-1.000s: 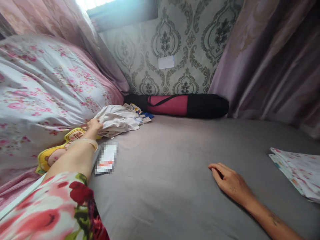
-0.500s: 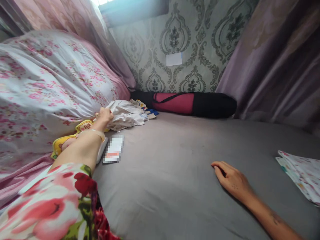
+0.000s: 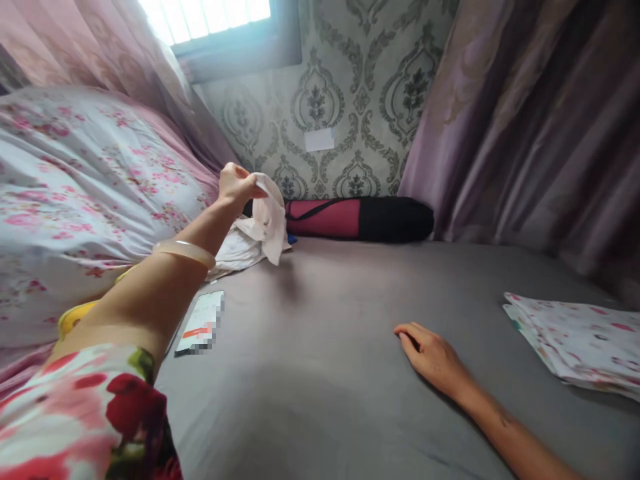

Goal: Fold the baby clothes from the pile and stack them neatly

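My left hand (image 3: 239, 185) is raised above the bed, its thumb and fingers pinching the edge of a white cloth (image 3: 271, 220). The cloth hangs down in a loose fold; what sort of garment or cloth it is, I cannot tell. Beneath and behind it lies a crumpled pile of pale fabrics (image 3: 235, 248), partly hidden by my forearm. My right hand (image 3: 430, 355) rests palm down on the grey bed sheet (image 3: 320, 373), fingers loosely bent and holding nothing.
A phone (image 3: 201, 321) lies lit near my left forearm. Folded printed cloths (image 3: 575, 337) are stacked at the right. A black and pink rolled bag (image 3: 395, 220) lies along the wall. A floral bedding heap (image 3: 100, 193) fills the left side, with curtains (image 3: 480, 133) at both sides.
My left hand has lifted the white cloth up from the pile and moved slightly right. My right hand keeps its place on the sheet. The view has shifted right and up.
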`<state>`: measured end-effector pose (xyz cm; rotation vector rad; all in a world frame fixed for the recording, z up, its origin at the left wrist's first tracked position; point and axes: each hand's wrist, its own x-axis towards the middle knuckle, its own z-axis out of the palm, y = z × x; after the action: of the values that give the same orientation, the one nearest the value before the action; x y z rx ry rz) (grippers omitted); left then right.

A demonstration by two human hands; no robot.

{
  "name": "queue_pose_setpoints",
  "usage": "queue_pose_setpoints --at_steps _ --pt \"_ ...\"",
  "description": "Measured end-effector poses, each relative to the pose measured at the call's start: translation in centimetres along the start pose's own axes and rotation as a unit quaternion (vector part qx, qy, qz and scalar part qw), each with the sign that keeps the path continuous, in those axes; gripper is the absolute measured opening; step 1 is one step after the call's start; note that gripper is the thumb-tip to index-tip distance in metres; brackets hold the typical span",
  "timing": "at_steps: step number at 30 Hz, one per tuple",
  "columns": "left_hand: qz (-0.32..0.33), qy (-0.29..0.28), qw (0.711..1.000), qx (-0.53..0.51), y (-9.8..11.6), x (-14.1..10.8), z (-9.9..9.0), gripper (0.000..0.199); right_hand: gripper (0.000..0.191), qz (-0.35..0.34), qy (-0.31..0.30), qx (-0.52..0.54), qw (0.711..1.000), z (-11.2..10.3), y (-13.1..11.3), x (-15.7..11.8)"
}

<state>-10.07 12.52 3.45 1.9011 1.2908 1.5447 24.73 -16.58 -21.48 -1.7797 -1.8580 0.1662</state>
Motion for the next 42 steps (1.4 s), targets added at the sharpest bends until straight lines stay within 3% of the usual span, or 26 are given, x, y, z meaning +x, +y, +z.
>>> queue_pose_setpoints --at_steps 2,4,7,11,13,16,20,24,27,30,32,34,37,42 --pt "-0.023 0.024 0.991 -0.127 2.6 0.1 2.1 0.037 0.032 -0.001 -0.005 0.016 1.000 0.1 0.1 0.0" --pt "-0.012 0.013 0.980 -0.198 5.3 -0.3 4.0 0.028 0.031 -0.001 -0.001 0.043 0.999 0.0 0.3 0.1" --pt "-0.005 -0.016 0.967 -0.256 9.2 -1.7 6.5 0.006 0.030 0.019 0.024 0.098 0.995 -0.8 -0.1 0.4" --pt "0.020 -0.069 0.949 -0.306 13.5 -4.8 9.2 0.006 0.030 0.037 0.088 0.201 0.975 -3.9 -3.0 1.2" --pt "0.031 -0.091 0.944 -0.317 15.4 -6.6 10.0 0.007 0.030 0.028 0.126 0.230 0.965 -5.7 -5.2 2.0" --pt "0.044 -0.116 0.937 -0.327 17.7 -9.2 10.7 0.007 0.033 -0.004 0.259 0.209 0.943 -7.5 -8.5 3.9" --pt "0.110 -0.117 0.931 -0.328 19.2 -11.3 10.7 0.009 0.042 -0.011 0.349 0.244 0.905 -7.6 -10.7 7.3" --pt "0.168 -0.081 0.931 -0.315 18.7 -11.4 8.8 0.019 0.031 0.015 0.295 0.298 0.908 -8.0 -10.5 9.7" --pt "0.176 -0.059 0.950 -0.250 17.3 -10.9 6.2 0.024 0.034 0.004 0.281 0.342 0.897 -10.7 -10.0 10.0" --pt "0.128 -0.091 0.970 -0.184 15.4 -11.0 3.9 0.022 0.034 -0.006 0.305 0.359 0.882 -14.7 -9.8 8.7" --pt "0.068 -0.153 0.976 -0.141 13.9 -11.4 3.2 0.024 0.031 -0.007 0.312 0.366 0.877 -17.0 -9.8 7.4" --pt "0.016 -0.226 0.968 -0.106 12.2 -11.9 3.4 0.025 0.030 0.011 0.299 0.366 0.881 -18.2 -9.5 6.3" --pt "-0.025 -0.304 0.947 -0.103 9.4 -12.9 5.0 0.026 0.033 0.072 0.247 0.374 0.891 -18.1 -8.2 5.6" --pt "-0.081 -0.351 0.905 -0.227 5.1 -14.8 9.0 0.036 0.042 0.139 0.122 0.369 0.911 -16.1 -4.2 6.1"
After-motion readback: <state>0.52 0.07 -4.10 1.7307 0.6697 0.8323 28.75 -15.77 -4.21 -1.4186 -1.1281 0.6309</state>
